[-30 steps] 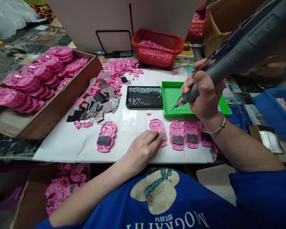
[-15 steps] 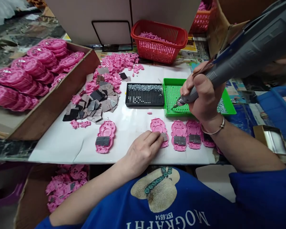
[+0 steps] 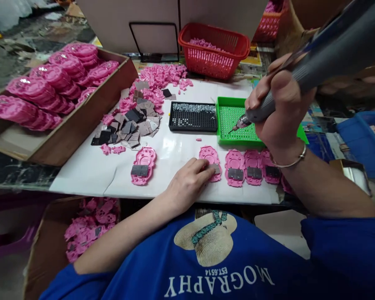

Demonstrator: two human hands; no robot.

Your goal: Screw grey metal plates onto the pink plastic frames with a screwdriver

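Observation:
My left hand point(image 3: 189, 182) rests on the white work surface, its fingers closed over the lower part of a pink plastic shell point(image 3: 208, 154). A small grey plate point(image 3: 216, 168) on that shell shows beside the fingertips. In my right hand point(image 3: 283, 104) is a grey electric screwdriver point(image 3: 318, 62), tilted with its bit pointing down and left. The bit tip is over the near left part of a green perforated tray point(image 3: 223, 141); whether a screw sits on it I cannot tell. Left of it, a black perforated tray point(image 3: 193, 128) holds many small screws.
Pink shells with dark plates point(image 3: 235, 173) stand in a row to the right; another shell point(image 3: 143, 162) lies left. Loose grey plates point(image 3: 131, 125) and pink parts point(image 3: 162, 75) are heaped behind. A cardboard box point(image 3: 90, 112) of stacked pink shells and a red basket point(image 3: 211, 62) border the surface.
The whole view has shifted slightly. My right hand and the screwdriver have risen a little over the green tray. My left hand stays on the same pink shell.

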